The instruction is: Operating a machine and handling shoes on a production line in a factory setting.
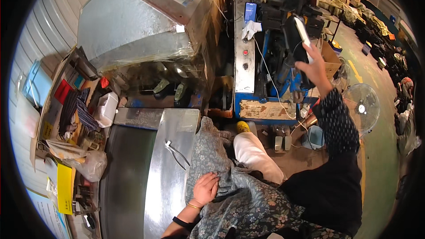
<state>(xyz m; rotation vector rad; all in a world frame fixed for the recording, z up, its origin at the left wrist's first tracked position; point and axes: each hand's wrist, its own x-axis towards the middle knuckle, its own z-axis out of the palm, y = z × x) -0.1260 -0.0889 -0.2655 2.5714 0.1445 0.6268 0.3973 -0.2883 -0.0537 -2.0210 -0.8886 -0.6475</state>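
Note:
At the upper right, my right hand (315, 66) reaches to a black shoe (292, 33) with a white sole (301, 30) at a dark machine (279, 22). Thumb and fingers are spread around the shoe's lower end and look to be gripping it; part of the contact is hidden. My left hand (206, 189) lies on the grey floral apron (256, 199) over my lap, its fingers stretched out and holding nothing. Metal pincers (177, 154) rest on the shiny metal plate (166, 186) to the left of my lap.
Left of the plate runs a dark conveyor belt (128, 163), leading to a metal hood (137, 22) with dark shoes (179, 93) under it. A cluttered shelf (84, 106) stands far left. A fan (361, 108), a bucket (313, 138) and a loose white cable (268, 68) are at the right.

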